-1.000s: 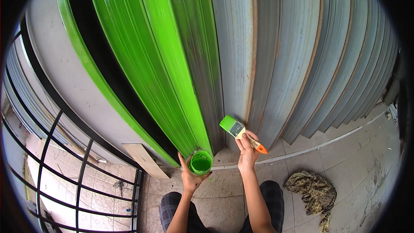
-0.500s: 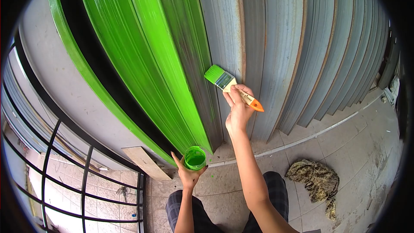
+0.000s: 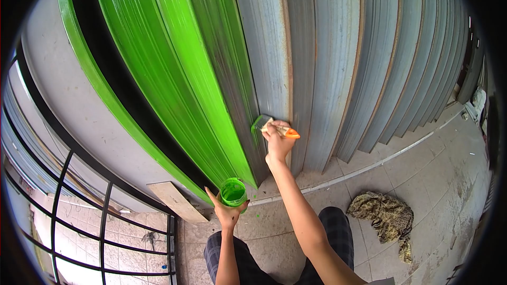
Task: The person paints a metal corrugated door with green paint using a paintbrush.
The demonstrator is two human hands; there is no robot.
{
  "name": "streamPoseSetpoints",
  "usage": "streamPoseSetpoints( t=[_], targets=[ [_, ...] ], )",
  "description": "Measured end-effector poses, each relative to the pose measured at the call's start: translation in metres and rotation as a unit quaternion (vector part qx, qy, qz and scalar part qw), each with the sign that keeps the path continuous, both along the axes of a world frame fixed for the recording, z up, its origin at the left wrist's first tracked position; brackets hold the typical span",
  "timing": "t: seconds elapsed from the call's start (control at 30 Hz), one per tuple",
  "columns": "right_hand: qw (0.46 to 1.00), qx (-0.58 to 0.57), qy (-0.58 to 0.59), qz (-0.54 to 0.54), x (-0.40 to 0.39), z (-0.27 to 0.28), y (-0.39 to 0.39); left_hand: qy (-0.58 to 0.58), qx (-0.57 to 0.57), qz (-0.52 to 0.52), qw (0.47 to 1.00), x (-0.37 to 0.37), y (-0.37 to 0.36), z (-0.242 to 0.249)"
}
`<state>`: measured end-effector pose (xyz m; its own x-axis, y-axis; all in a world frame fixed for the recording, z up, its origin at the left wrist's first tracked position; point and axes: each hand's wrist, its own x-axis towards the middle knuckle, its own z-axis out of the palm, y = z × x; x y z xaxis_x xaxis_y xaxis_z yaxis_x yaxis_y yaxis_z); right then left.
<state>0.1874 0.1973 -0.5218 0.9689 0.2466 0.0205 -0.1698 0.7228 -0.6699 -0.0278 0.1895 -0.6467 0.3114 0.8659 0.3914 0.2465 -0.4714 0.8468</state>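
A flat paintbrush (image 3: 268,124) with an orange-tipped handle is held in my right hand (image 3: 278,140). Its green bristles touch the grey metal just right of the partly painted strip. My left hand (image 3: 228,212) grips a small clear cup (image 3: 233,192) of green paint, low in front of the ridged metal surface. Wet green paint coats the ridges (image 3: 158,63) on the left side. Farther right the ridges (image 3: 338,63) are bare grey with rusty edges.
A wooden board (image 3: 177,202) leans at the bottom of the surface. Black metal grating (image 3: 104,211) stands at lower left. A crumpled patterned cloth (image 3: 384,217) lies on the tiled floor (image 3: 327,204) at right.
My right hand has moved down and slightly left, bringing the brush onto the grey metal, where a small green mark shows. The cup and my left hand have barely shifted.
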Motion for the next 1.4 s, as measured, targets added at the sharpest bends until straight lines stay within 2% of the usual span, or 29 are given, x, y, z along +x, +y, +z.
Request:
streamPoseSetpoints(
  t=[0.07,0.17,0.27,0.43,0.5,0.53,0.6,0.77,0.83,0.93,1.07,1.13,1.17,1.27,1.33,1.4],
  targets=[
    [0.998,0.064,-0.012,0.022,-0.002,0.062,-0.014,-0.007,-0.003,0.001,1.000,0.001,0.002,-0.004],
    [0.986,0.146,-0.075,0.007,0.002,0.098,-0.021,-0.009,-0.008,-0.001,1.000,0.001,0.004,-0.008],
    [0.992,0.117,-0.037,0.021,0.004,0.057,-0.007,-0.012,-0.018,-0.003,1.000,0.002,0.004,-0.008],
    [0.998,-0.029,0.056,0.000,-0.011,-0.068,-0.010,-0.025,-0.021,-0.002,0.999,0.001,0.006,-0.011],
    [0.992,-0.105,0.069,-0.008,-0.012,-0.081,-0.021,-0.008,-0.024,0.008,1.000,0.001,0.007,-0.011],
    [0.992,-0.108,0.072,-0.001,-0.012,-0.077,-0.023,0.001,-0.026,0.013,1.000,0.001,0.006,-0.012],
    [0.991,-0.111,0.076,0.013,-0.005,-0.054,-0.020,-0.010,-0.029,0.007,1.000,0.001,0.009,-0.015],
    [0.995,0.068,-0.068,0.027,-0.006,0.097,-0.014,-0.006,-0.049,0.007,0.999,0.002,0.008,-0.018],
    [0.987,0.130,-0.091,0.020,-0.002,0.120,-0.017,0.005,-0.041,0.014,0.999,0.003,0.009,-0.019],
    [0.991,0.118,-0.058,0.013,0.004,0.092,-0.017,0.003,-0.028,0.006,1.000,0.004,0.009,-0.018],
    [1.000,-0.011,0.028,0.003,-0.006,-0.049,-0.009,-0.020,-0.038,-0.004,0.999,0.008,0.011,-0.022],
    [0.994,-0.084,0.065,-0.010,-0.012,-0.082,-0.021,-0.024,-0.033,-0.008,0.999,0.006,0.011,-0.025],
    [0.994,-0.080,0.076,-0.016,-0.009,-0.089,-0.019,-0.020,-0.031,-0.008,0.999,0.006,0.012,-0.026],
    [0.994,-0.064,0.085,-0.016,-0.004,-0.076,-0.016,-0.010,-0.027,-0.009,1.000,0.004,0.012,-0.028],
    [0.999,-0.025,0.043,-0.002,0.000,-0.006,-0.011,-0.004,-0.027,-0.007,1.000,0.003,0.011,-0.027],
    [0.997,0.064,-0.018,0.027,-0.004,0.069,-0.015,-0.006,-0.039,-0.009,0.999,0.002,0.010,-0.025]
  ],
)
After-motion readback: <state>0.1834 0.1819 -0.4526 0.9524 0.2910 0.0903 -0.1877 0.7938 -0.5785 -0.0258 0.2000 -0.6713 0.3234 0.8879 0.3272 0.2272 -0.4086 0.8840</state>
